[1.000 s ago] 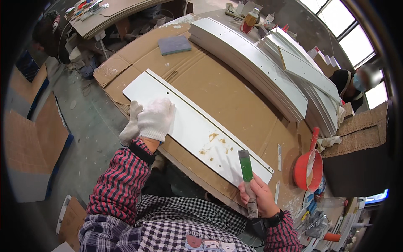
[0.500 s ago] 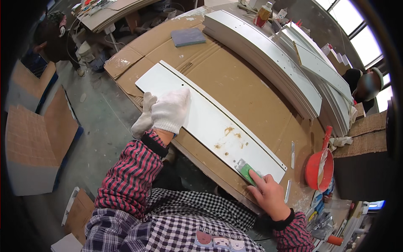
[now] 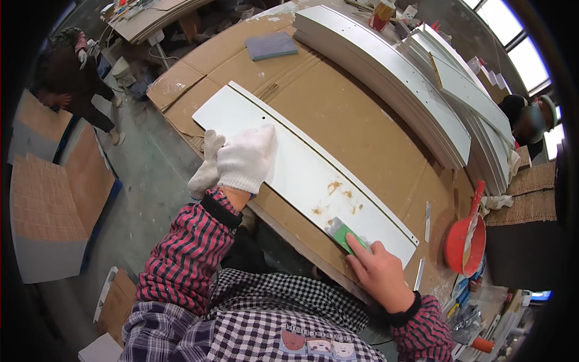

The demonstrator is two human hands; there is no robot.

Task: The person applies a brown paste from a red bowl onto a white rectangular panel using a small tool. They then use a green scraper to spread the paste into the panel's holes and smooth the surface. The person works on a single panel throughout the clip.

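Observation:
A long white panel (image 3: 295, 154) with a groove along its far edge lies slantwise over the cardboard. My left hand (image 3: 246, 158), in a white knitted glove, is closed on the panel's near edge toward its left end. My bare right hand (image 3: 381, 271) grips a scraper (image 3: 341, 234) with a green handle. The scraper's blade rests on the panel, close to the near edge. Brown filler smears (image 3: 335, 188) mark the surface just beyond the blade. Part of the left fingers is hidden inside the glove.
Stacked white panels (image 3: 386, 66) stand at the far right. A grey pad (image 3: 270, 47) lies on the cardboard (image 3: 362, 130). To the right are a red pan (image 3: 452, 248) and a metal strip (image 3: 427, 221). Other people (image 3: 534, 120) (image 3: 75, 78) are at both sides.
My right hand has slid the scraper slightly left and up along the panel, toward the smears. The left hand stays in place. The person at far left has shifted.

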